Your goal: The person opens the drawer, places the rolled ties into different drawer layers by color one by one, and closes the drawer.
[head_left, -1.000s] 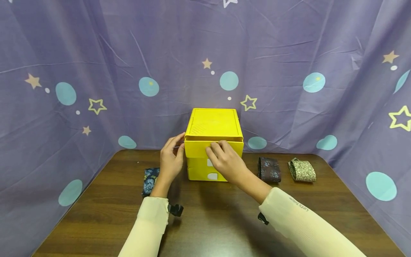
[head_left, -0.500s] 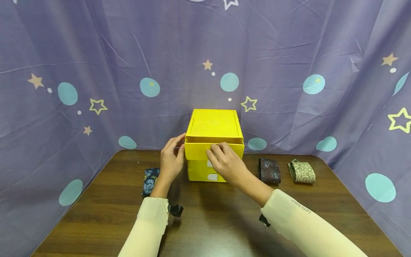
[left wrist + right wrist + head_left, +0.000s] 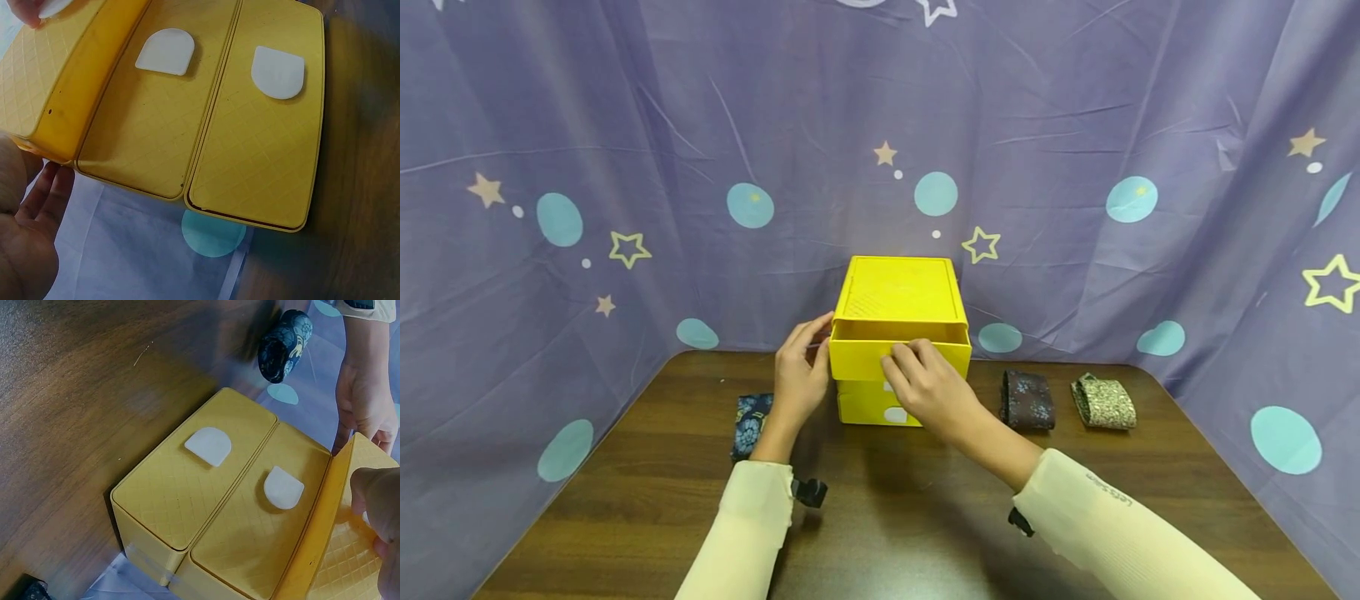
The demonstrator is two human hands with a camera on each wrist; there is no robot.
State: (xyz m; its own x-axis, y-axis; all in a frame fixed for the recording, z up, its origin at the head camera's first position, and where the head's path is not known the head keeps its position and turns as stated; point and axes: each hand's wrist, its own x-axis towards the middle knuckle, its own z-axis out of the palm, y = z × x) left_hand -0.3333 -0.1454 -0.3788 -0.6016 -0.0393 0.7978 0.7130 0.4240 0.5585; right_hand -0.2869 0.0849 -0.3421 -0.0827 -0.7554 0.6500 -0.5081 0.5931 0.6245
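Observation:
A yellow drawer unit (image 3: 901,287) with three stacked drawers stands on the brown table. Its top drawer (image 3: 856,362) sticks partway out, with a dark gap showing behind its front panel. My right hand (image 3: 928,385) grips the front of that drawer, its fingers curled at the white handle (image 3: 366,517), most of which the hand hides. My left hand (image 3: 800,371) rests against the unit's left side, fingers extended near the upper corner. White handles also show on the middle drawer (image 3: 150,112) and the bottom drawer (image 3: 256,144), both pushed in.
A rolled dark blue floral cloth (image 3: 749,427) lies left of the unit, partly behind the left wrist. On the right are a rolled dark brown patterned cloth (image 3: 1030,401) and a rolled gold-green speckled one (image 3: 1107,402). A purple curtain (image 3: 1037,125) hangs close behind the table.
The top drawer has slid further out toward me, its gap widening, as my right hand moves back and slightly down with it. My left hand has stayed against the unit's side.

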